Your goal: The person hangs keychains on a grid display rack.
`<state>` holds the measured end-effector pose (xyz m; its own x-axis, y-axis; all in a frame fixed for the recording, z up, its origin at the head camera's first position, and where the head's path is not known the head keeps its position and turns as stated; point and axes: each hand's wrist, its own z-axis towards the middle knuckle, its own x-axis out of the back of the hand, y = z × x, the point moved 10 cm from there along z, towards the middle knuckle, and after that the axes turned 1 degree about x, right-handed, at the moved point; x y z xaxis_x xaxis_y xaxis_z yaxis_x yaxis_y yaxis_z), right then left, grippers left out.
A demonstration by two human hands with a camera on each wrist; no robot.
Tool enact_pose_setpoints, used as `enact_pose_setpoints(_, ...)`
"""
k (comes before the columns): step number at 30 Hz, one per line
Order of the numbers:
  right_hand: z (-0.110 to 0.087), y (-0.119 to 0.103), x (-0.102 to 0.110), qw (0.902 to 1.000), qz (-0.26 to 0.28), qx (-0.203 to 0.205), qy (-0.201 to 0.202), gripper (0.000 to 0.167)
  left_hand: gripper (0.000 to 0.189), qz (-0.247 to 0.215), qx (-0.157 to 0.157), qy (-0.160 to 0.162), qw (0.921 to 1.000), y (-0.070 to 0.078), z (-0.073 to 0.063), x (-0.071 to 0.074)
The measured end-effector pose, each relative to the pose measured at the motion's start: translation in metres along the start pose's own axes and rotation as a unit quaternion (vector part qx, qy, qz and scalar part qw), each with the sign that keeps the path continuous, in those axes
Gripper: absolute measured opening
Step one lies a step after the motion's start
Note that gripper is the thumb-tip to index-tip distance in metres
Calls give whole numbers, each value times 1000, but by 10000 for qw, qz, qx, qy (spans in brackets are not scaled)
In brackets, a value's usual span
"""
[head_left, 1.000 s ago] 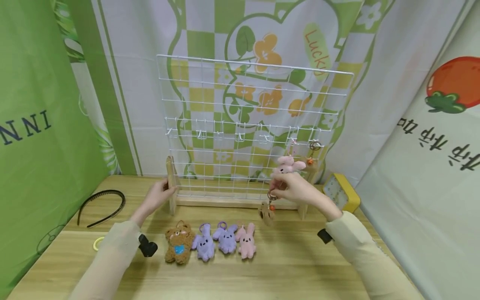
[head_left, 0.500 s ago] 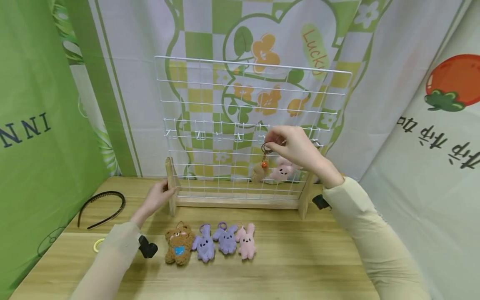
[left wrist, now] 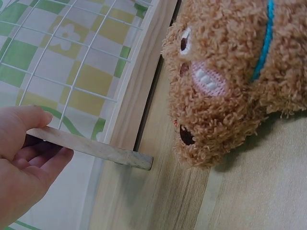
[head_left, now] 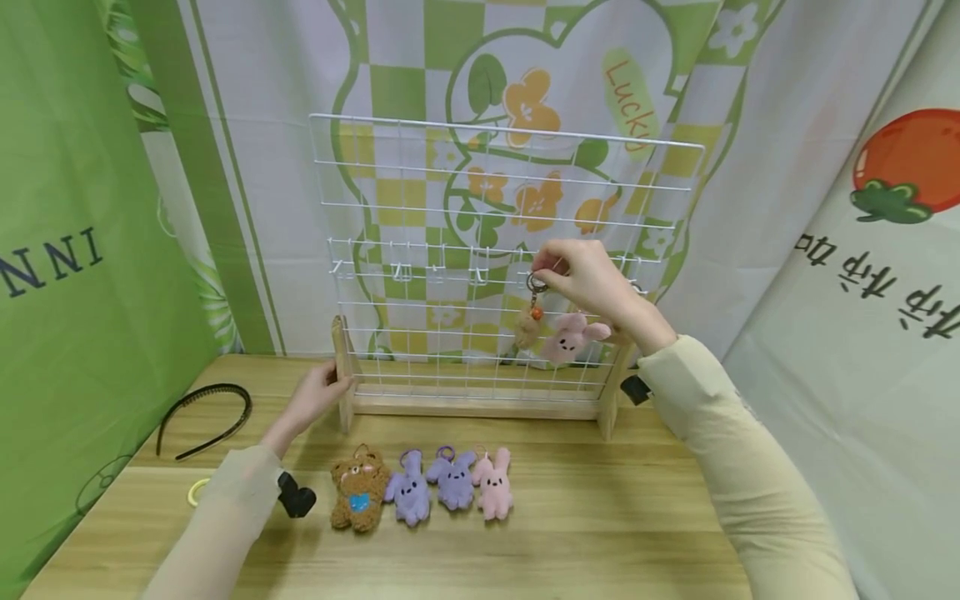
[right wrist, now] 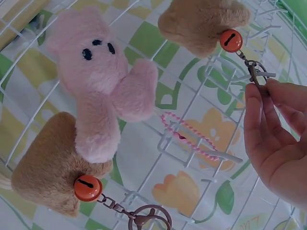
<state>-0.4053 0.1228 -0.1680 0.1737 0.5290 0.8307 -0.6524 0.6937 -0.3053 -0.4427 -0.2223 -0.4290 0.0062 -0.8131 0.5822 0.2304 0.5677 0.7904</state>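
My right hand [head_left: 585, 271] pinches the metal clasp and ring of a tan plush keychain [head_left: 527, 327] against the white wire grid [head_left: 442, 329]. In the right wrist view that plush [right wrist: 201, 24] hangs from an orange bell [right wrist: 231, 41], and a hook tip [right wrist: 268, 74] appears to pass through the ring. Beside it a pink bunny keychain [right wrist: 91, 67] hangs by a beaded chain, and another tan keychain [right wrist: 45, 165] with a bell hangs from its own ring. My left hand [head_left: 313, 396] grips the rack's left wooden upright [left wrist: 96, 148], thumb on one side, fingers on the other.
Along the table before the rack lie a brown bear plush [head_left: 358, 492], two purple plush keychains [head_left: 411, 492] and a pink bunny [head_left: 494, 486]. A black headband [head_left: 202, 387] and a yellow ring [head_left: 197, 492] lie left. More white hooks [head_left: 402, 272] line the grid.
My right hand has lifted the tan keychain from near the table up to the hook row, then shifted slightly right. My left hand stays on the wooden upright.
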Motion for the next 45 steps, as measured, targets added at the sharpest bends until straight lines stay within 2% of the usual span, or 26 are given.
enact_pose_setpoints(8, 8, 6, -10, 9992, -146, -141, -331, 8, 44, -32, 60, -72, 10000, -2, -1, -1)
enact_pose_setpoints(17, 7, 2, -4, 9994, -254, -63, -229, 9, 43, -41, 29, -5, 10000, -1, 1, 1)
enact_pose_setpoints(21, -2, -7, 6, 9995, -268, 136, 75, 10, 43, -48, 29, -5, 10000, 0, 1, 2)
enact_pose_setpoints(24, -15, -16, 11, 9987, -241, 324, 305, 9, 43, 1, 19, 2, 10000, 1, 2, 4)
enact_pose_setpoints(27, -32, -27, 2, 9977, -181, 586, 298, 7, 44, 49, 38, 24, 10000, 2, 2, 6)
enact_pose_setpoints(30, -47, -32, -28, 9963, -73, 852, 22, 5, 46, 45, 63, 32, 10000, 3, 4, 8)
enact_pose_setpoints(35, -72, -21, -110, 9915, 357, 938, -826, 3, 44, 6, 11, 47, 10000, 5, 3, 10)
enact_pose_setpoints(38, -85, -3, -163, 9861, 601, 699, -1385, 4, 41, 49, -45, 60, 10000, 4, 1, 8)
enact_pose_setpoints(41, -96, 16, -208, 9793, 728, 364, -1851, 5, 41, 6, -31, 23, 10000, 2, -1, 4)
enact_pose_setpoints(45, -105, 38, -246, 9727, 708, -136, -2207, 5, 43, -42, -6, -6, 10000, 1, -2, 0)
